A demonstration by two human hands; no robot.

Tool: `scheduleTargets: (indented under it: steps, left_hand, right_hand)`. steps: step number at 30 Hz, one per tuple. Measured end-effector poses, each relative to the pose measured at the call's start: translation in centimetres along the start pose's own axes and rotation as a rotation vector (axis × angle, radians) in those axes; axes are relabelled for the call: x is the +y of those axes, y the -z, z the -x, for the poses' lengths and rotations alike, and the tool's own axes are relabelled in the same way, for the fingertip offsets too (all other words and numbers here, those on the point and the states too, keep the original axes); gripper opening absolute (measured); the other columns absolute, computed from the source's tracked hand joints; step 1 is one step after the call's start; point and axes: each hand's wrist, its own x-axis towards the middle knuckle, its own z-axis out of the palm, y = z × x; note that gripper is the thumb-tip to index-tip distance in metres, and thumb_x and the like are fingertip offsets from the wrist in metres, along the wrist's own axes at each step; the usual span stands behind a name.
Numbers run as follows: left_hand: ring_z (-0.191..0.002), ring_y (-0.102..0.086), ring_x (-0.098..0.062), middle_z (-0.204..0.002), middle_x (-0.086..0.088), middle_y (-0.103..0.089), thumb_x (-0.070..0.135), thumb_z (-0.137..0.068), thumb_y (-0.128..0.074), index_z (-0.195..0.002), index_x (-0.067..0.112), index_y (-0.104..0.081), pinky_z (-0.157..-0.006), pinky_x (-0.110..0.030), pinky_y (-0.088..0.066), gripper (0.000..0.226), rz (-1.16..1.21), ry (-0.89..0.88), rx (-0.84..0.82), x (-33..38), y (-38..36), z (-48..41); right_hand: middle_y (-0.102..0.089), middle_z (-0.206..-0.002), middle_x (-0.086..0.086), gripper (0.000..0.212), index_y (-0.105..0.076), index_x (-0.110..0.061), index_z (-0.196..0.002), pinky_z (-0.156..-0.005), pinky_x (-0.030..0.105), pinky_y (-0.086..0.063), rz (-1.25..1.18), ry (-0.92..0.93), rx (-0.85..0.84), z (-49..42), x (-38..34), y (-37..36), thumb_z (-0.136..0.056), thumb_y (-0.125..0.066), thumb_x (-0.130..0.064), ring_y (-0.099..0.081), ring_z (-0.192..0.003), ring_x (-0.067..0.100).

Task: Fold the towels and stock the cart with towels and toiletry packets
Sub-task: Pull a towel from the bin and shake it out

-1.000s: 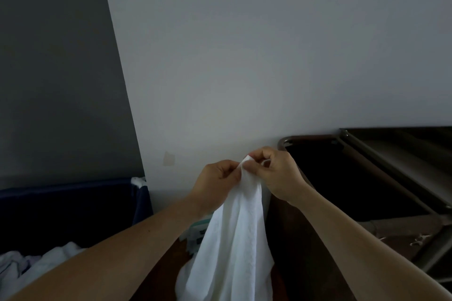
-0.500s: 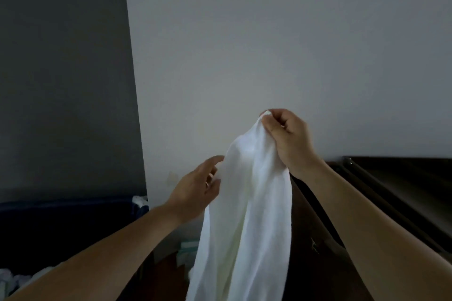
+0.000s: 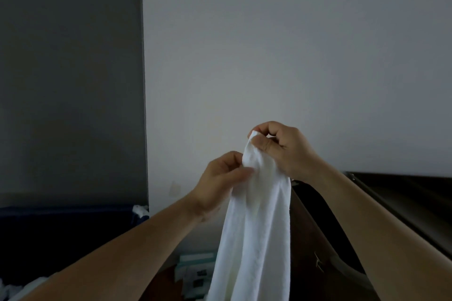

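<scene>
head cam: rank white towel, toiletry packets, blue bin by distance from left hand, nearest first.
From the left hand:
1. white towel: pinched in the hand, hanging down just right of it.
2. toiletry packets: below the hand, low centre.
3. blue bin: far left, against the wall.

- A dim housekeeping or linen room, likely in a hotel.
- Bare grey wall (image 3: 281, 56), no decoration.
- Dark blue laundry bin (image 3: 66, 225) with white linen.
- Dark service cart (image 3: 403, 193) at right.
- Stacked toiletry packets (image 3: 195, 266) low by the wall.
</scene>
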Motion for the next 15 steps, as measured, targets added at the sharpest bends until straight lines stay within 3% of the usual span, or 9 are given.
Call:
scheduleTargets:
  steps: [3,5,9,15]
  left_hand:
    - [-0.1,-0.066,-0.04,-0.11,-0.021,-0.069,0.028,-0.082,-0.07,-0.109,-0.006,-0.064,-0.092,-0.049,-0.053,0.044,-0.029,0.135,-0.126,-0.1,0.5,0.0]
    - [-0.108,-0.066,-0.037,-0.116,-0.019,-0.07,0.038,-0.088,-0.069,-0.114,-0.005,-0.066,-0.099,-0.051,-0.052,0.051,-0.104,0.177,-0.193,-0.8,0.7,0.3]
    - [-0.108,-0.068,-0.023,-0.116,-0.008,-0.072,0.053,-0.086,-0.06,-0.114,0.004,-0.071,-0.101,-0.041,-0.052,0.058,-0.356,0.234,-0.253,-2.0,1.7,1.0]
    - [-0.109,-0.062,-0.019,-0.119,-0.005,-0.066,0.046,-0.099,-0.054,-0.115,0.011,-0.07,-0.102,-0.037,-0.046,0.042,-0.898,0.262,-0.396,-4.9,3.6,1.3]
  right_hand:
    - [-0.068,-0.082,-0.029,0.013,-0.065,-0.037,-0.088,-0.065,0.005,-0.044,0.027,0.015,0.009,0.1,0.0,0.5,-0.097,-0.064,-0.028,-0.061,-0.071,-0.009]
    - [-0.066,-0.08,-0.034,0.012,-0.065,-0.038,-0.087,-0.064,0.003,-0.042,0.065,0.035,0.074,-0.3,-0.2,1.2,-0.095,-0.065,-0.03,-0.06,-0.071,-0.011]
    - [-0.063,-0.077,-0.037,0.006,-0.063,-0.041,-0.085,-0.063,0.003,-0.04,0.074,0.024,0.303,-1.6,-0.1,3.3,-0.09,-0.062,-0.038,-0.057,-0.07,-0.014]
    - [-0.064,-0.078,-0.038,0.006,-0.065,-0.043,-0.083,-0.063,0.002,-0.04,0.145,0.025,0.223,-2.2,0.1,3.6,-0.086,-0.061,-0.045,-0.058,-0.072,-0.016]
